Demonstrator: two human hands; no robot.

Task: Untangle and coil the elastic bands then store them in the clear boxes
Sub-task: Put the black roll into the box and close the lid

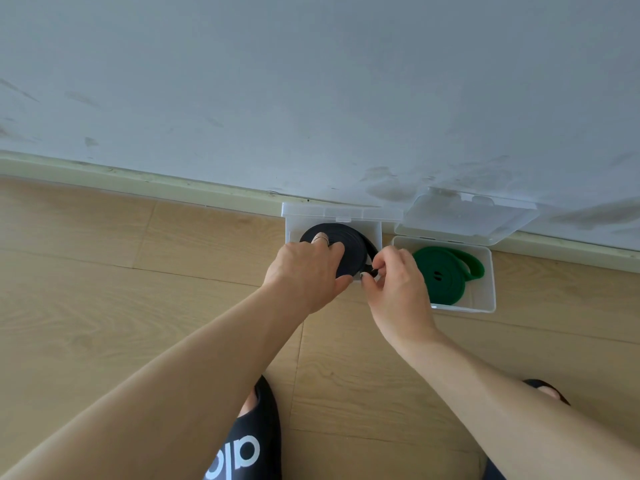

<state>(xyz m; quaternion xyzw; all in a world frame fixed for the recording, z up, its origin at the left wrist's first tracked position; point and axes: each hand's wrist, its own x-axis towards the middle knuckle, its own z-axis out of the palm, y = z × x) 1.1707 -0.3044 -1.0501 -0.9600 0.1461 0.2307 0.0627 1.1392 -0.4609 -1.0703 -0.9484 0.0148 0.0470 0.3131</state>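
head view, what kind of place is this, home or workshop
Probably a room in a home: wood-look plank floor, a scuffed painted wall with a skirting board, and the person wears black slides indoors.

Single head-mounted wide-angle view, looking steeply down and forward from standing height, apparently, onto the floor (104, 289) where it meets the wall (311, 81); both hands lie close, mid-frame.
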